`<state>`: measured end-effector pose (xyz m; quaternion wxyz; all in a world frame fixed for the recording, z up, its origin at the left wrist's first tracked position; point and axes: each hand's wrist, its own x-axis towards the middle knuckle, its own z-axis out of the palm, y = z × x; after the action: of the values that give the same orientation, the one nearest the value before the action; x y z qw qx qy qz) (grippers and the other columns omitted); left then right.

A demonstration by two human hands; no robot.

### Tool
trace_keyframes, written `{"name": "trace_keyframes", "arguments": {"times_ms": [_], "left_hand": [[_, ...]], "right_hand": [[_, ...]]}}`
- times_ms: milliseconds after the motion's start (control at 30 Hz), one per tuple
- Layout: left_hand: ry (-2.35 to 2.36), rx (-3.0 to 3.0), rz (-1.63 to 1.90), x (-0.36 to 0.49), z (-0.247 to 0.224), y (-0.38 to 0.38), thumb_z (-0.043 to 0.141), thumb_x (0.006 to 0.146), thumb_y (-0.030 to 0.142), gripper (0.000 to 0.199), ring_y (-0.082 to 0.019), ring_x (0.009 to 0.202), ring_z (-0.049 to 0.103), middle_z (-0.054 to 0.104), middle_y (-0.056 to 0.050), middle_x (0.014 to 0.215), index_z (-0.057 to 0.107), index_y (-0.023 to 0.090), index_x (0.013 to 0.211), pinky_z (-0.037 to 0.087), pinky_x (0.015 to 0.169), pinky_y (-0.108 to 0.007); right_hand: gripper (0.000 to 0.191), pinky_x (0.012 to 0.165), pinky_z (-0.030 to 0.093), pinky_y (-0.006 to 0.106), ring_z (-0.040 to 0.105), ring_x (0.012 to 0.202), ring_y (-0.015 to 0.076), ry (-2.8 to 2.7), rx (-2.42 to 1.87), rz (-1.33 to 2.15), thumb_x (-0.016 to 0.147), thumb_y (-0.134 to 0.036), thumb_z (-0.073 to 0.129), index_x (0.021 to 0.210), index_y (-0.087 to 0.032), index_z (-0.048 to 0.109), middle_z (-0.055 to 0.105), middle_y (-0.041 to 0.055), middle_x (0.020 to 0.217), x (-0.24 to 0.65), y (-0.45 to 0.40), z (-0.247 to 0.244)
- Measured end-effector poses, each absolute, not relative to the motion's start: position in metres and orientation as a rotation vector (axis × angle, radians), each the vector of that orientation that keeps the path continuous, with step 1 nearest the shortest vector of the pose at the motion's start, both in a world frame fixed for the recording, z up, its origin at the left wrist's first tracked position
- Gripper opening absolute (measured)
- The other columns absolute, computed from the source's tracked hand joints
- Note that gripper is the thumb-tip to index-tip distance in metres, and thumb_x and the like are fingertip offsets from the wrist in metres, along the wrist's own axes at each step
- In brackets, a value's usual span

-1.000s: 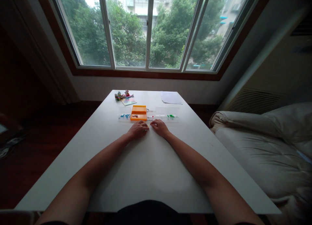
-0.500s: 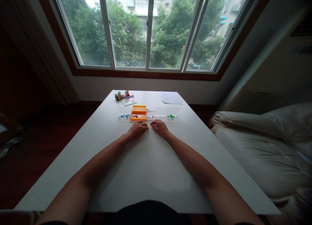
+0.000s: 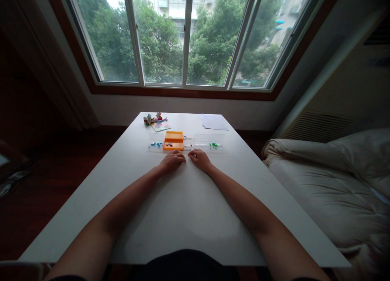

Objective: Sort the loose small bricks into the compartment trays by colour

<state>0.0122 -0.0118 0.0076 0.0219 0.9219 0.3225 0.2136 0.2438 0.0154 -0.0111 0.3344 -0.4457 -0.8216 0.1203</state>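
Observation:
My left hand (image 3: pixel 173 161) rests low over the white table (image 3: pixel 189 208), its fingers curled together. A tiny yellow piece (image 3: pixel 185 158) shows at its fingertips, too small to name. Just to the right, my right hand (image 3: pixel 200 159) has its fingers bent in a pinch toward the left one, with a narrow gap between the two. Whatever it may hold is hidden. Right behind my hands lies an orange open case (image 3: pixel 173 137) with small dark bits in its front part. Clear boxes flank it, one with blue pieces (image 3: pixel 157 144), another with green pieces (image 3: pixel 213 145).
Small colourful figures (image 3: pixel 148 119) and a pastel card (image 3: pixel 161 127) are at the table's far left. White paper sheets (image 3: pixel 214 122) lie far right. A light sofa (image 3: pixel 329 183) stands beyond the table's right edge, and a window (image 3: pixel 185 41) is ahead.
Both hands keep almost the same place. The yellow piece at the left fingertips shows slightly more clearly now.

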Motion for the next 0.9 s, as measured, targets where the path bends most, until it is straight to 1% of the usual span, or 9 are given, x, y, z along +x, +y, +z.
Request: {"name": "trace_keyframes", "arguments": {"times_ms": [133,300,533,633,833,900], "left_hand": [[0.996,2.834,0.671,0.011,0.007,-0.011,0.054,0.094,0.013,0.031,-0.022,0.102,0.058,0.075,-0.005,0.11,0.078,0.025,0.11,0.048,0.095,-0.036],[1.006,2.794,0.702,0.008,0.007,-0.009,0.055,0.092,0.012,0.033,-0.023,0.104,0.058,0.074,-0.006,0.115,0.076,0.024,0.114,0.048,0.096,-0.037],[1.039,2.658,0.894,0.007,0.001,-0.003,0.051,0.1,0.024,0.029,-0.023,0.107,0.06,0.075,-0.007,0.114,0.078,0.024,0.113,0.048,0.098,-0.038],[1.148,2.542,1.003,0.001,0.002,0.004,0.051,0.101,0.027,0.029,-0.022,0.107,0.062,0.075,-0.008,0.114,0.078,0.023,0.11,0.048,0.1,-0.039],[1.531,2.164,1.272,-0.027,0.004,0.029,0.047,0.099,0.024,0.032,-0.022,0.109,0.066,0.076,-0.005,0.115,0.079,0.022,0.106,0.047,0.106,-0.041],[1.584,2.075,1.332,-0.036,0.001,0.036,0.048,0.098,0.024,0.033,-0.022,0.11,0.066,0.076,-0.006,0.115,0.079,0.022,0.109,0.048,0.107,-0.041]], "right_hand": [[0.013,0.09,0.044,0.032,0.059,0.093,0.0196,-2.142,-1.155,0.316,0.092,-0.017,0.064,0.091,-0.021,0.075,0.07,0.0045,0.093,0.244,0.015,-0.012],[0.013,0.088,0.044,0.031,0.059,0.092,0.0196,-2.146,-1.171,0.309,0.092,-0.017,0.064,0.091,-0.022,0.076,0.07,0.0045,0.091,0.243,0.014,-0.01],[0.013,0.09,0.044,0.032,0.059,0.093,0.0198,-2.152,-1.166,0.301,0.093,-0.017,0.063,0.092,-0.021,0.076,0.07,0.0049,0.093,0.243,0.015,-0.011],[0.013,0.089,0.044,0.032,0.059,0.092,0.0198,-2.146,-1.168,0.295,0.093,-0.018,0.063,0.092,-0.022,0.076,0.07,0.0049,0.091,0.242,0.016,-0.012],[0.013,0.084,0.043,0.031,0.058,0.089,0.0198,-2.144,-1.176,0.297,0.094,-0.021,0.063,0.091,-0.022,0.076,0.068,0.0045,0.087,0.242,0.018,-0.014],[0.013,0.085,0.043,0.031,0.057,0.089,0.0198,-2.145,-1.171,0.298,0.094,-0.021,0.063,0.091,-0.022,0.076,0.068,0.0044,0.087,0.243,0.018,-0.015]]}}
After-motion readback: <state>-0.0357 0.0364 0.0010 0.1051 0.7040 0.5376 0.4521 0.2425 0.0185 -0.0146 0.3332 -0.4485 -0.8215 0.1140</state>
